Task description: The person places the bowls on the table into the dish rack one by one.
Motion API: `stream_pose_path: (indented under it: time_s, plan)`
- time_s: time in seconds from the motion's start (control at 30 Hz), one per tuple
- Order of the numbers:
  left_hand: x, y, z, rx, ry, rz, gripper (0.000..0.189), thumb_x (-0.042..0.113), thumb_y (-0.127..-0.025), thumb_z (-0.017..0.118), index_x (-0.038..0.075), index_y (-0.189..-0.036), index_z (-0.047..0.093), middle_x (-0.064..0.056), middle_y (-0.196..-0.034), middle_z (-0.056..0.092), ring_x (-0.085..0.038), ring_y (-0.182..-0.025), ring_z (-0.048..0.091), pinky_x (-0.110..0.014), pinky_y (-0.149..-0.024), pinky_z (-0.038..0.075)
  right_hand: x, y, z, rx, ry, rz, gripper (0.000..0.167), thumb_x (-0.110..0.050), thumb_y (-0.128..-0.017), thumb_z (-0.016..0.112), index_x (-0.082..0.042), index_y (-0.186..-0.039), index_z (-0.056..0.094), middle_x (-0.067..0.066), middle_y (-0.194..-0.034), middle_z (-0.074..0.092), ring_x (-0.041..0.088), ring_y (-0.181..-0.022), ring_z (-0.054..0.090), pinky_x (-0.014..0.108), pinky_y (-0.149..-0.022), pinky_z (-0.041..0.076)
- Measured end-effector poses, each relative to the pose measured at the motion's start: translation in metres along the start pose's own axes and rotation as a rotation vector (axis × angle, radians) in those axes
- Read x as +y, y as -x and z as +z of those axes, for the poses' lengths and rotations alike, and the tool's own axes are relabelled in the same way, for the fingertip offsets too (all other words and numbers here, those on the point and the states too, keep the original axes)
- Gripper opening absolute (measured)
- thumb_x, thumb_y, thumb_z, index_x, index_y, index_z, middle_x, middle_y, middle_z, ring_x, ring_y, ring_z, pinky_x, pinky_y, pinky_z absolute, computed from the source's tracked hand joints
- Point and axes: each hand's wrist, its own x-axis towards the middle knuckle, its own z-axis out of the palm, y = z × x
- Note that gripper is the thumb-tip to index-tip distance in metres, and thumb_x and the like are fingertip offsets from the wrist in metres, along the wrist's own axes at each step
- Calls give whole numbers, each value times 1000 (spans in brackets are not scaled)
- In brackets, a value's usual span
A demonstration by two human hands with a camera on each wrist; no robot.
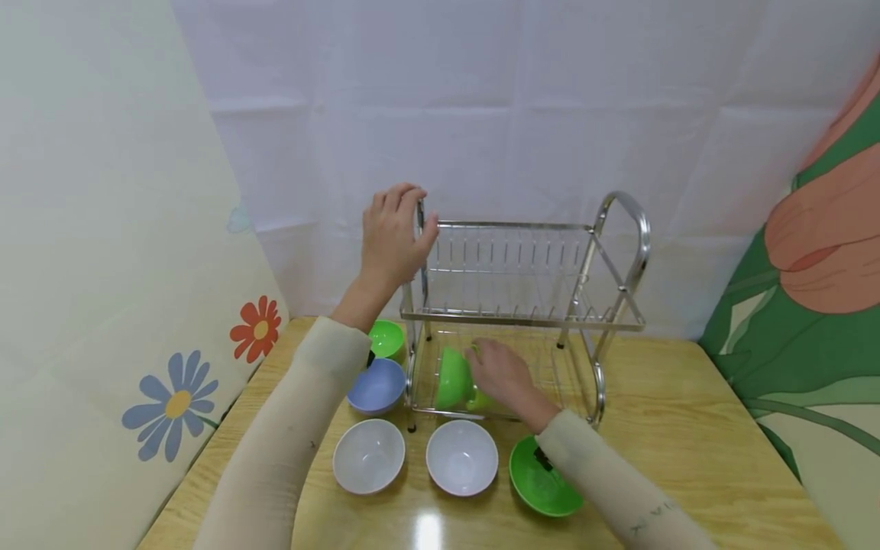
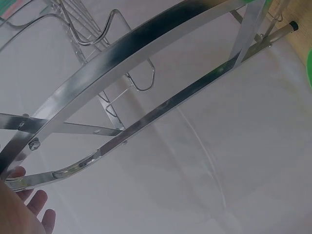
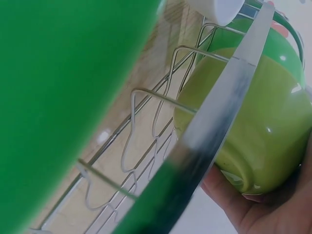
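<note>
A two-tier metal dish rack (image 1: 522, 315) stands on the wooden table. My left hand (image 1: 392, 233) holds the top of its left arch; the left wrist view shows the metal bar running in between the thumb and fingers of that hand (image 2: 24, 209). At the lower tier, my right hand (image 1: 503, 374) grips an olive-green bowl (image 3: 243, 126), which is tilted on its side. Right beside it a bright green bowl (image 1: 451, 380) stands on edge in the lower tier. In the head view the right hand hides much of the olive bowl.
Two white bowls (image 1: 369, 457) (image 1: 462, 458) and a larger green bowl (image 1: 543, 481) sit in front of the rack. A blue bowl (image 1: 376, 386) and a small green bowl (image 1: 386, 338) lie at its left. A white cloth (image 1: 467, 107) hangs behind.
</note>
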Motion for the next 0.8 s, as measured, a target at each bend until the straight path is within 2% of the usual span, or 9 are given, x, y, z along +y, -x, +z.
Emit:
stream_pose_path:
  time_s: [0.33,0.47,0.53,0.6,0.8]
  plan:
    - [-1,-7,-3,-135,-98,-84,54,41,-102,44,11,-147,48,-7,-158,42,-29,-142,42,-51,-115,32,-7,-7,8,-20,55,3,60,-46,-107,28,-4,-140,55,18,-138,60,39,-126,58,56,-100,51]
    - [-1,-7,-4,-177,-149,-86,55,41,-103,39,10,-149,46,-6,-159,42,-26,-144,42,-49,-118,31,-9,-8,9,-11,93,-1,55,-44,-107,29,-4,-127,62,17,-120,67,35,-106,65,50,-83,57]
    - [-2,-7,-4,-183,-170,-79,54,40,-104,37,9,-148,47,-6,-157,44,-25,-143,43,-48,-118,31,-11,-9,10,-8,109,-3,51,-43,-107,30,-5,-115,64,14,-107,68,31,-93,66,45,-72,56]
    - [-2,-7,-4,-178,-185,-70,53,37,-104,37,8,-147,48,-7,-155,47,-25,-142,45,-47,-117,32,-13,-10,10,-7,125,-5,50,-44,-107,31,-6,-108,64,13,-101,67,29,-88,64,42,-67,55]
    - [-4,-7,-4,-159,-225,-58,50,32,-105,35,7,-146,49,-9,-152,50,-27,-139,49,-47,-115,35,-17,-13,12,0,133,-39,52,-45,-108,30,-6,-105,64,13,-98,67,30,-89,66,42,-69,56]
